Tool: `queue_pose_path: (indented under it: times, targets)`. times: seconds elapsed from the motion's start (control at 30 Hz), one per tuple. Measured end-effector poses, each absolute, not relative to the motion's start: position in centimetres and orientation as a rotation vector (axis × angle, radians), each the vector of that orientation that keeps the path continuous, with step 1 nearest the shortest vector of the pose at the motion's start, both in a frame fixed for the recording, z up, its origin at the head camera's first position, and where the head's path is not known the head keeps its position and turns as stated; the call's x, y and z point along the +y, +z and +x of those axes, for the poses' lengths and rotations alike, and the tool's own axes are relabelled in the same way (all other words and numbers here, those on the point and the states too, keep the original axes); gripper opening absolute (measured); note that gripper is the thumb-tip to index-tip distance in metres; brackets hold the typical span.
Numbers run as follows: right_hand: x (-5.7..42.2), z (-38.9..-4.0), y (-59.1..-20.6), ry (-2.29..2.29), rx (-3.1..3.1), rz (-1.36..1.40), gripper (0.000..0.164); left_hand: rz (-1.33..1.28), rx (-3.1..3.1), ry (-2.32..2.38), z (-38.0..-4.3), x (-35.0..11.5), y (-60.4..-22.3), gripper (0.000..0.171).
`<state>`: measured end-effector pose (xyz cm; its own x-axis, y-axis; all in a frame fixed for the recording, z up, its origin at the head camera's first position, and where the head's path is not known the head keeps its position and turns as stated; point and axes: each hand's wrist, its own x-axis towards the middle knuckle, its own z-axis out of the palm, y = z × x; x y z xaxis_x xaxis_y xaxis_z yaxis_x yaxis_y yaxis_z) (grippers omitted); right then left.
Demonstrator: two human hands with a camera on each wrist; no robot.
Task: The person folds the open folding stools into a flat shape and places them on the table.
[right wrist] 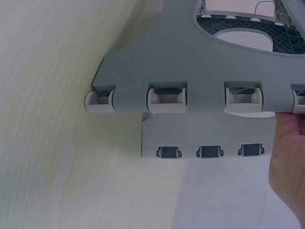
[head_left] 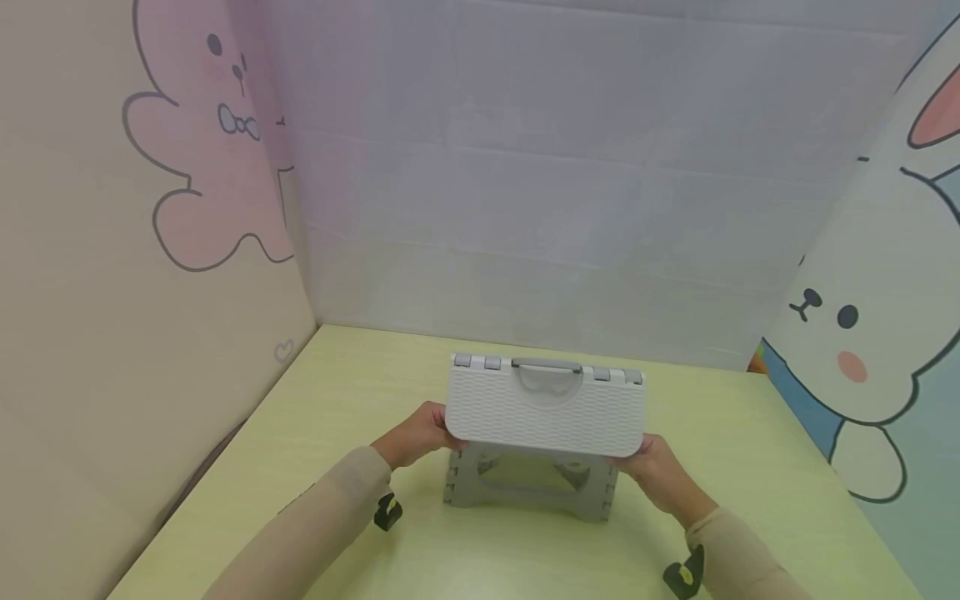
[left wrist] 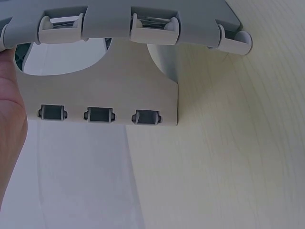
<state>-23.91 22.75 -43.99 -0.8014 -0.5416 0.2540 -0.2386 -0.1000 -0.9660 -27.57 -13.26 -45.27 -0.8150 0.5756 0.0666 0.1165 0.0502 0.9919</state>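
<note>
Shows one folding stool (head_left: 546, 429) at a pale yellow table (head_left: 735, 433). Carries a white ridged seat (head_left: 487, 408), tilted, top face toward the head camera. Has a grey handle (head_left: 547, 364) at the middle of the seat's upper edge and grey hinges (head_left: 492, 363) to both sides of it. Shows a grey leg panel (head_left: 525, 498) below the seat, cut out in the centre and notched down both side edges. Cannot tell whether the foot bears fully on the table.

Is gripped at the stool's lower left seat corner by the left hand (head_left: 416, 437), clamped on, part of the fingers hidden. Is gripped likewise at the stool's lower right seat corner by the right hand (head_left: 663, 475), also clamped on and partly hidden. Shows in both wrist views a row of hinge slots (left wrist: 100, 114) along the stool's panels.

Shows beige sleeves (head_left: 315, 517) nearer the person than the stool. Shows a white cloth (head_left: 555, 208) behind the stool, a pink cartoon bear (head_left: 213, 200) far left of it and a cartoon rabbit (head_left: 877, 350) far right.
</note>
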Motion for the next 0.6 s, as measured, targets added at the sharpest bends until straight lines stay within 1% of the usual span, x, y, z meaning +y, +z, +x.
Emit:
queue_pose_path:
  times: [0.1,0.6]
  targets:
    - [22.67,-23.76,-43.76,-1.999,1.944,-0.848,0.053,0.697,1.989,1.817,-27.55,-13.3,-45.27,0.032]
    - [22.69,-23.64,-43.57,-2.017,1.913,-0.83,0.049,0.696,1.988,1.82,-27.55,-13.31,-45.38,0.032]
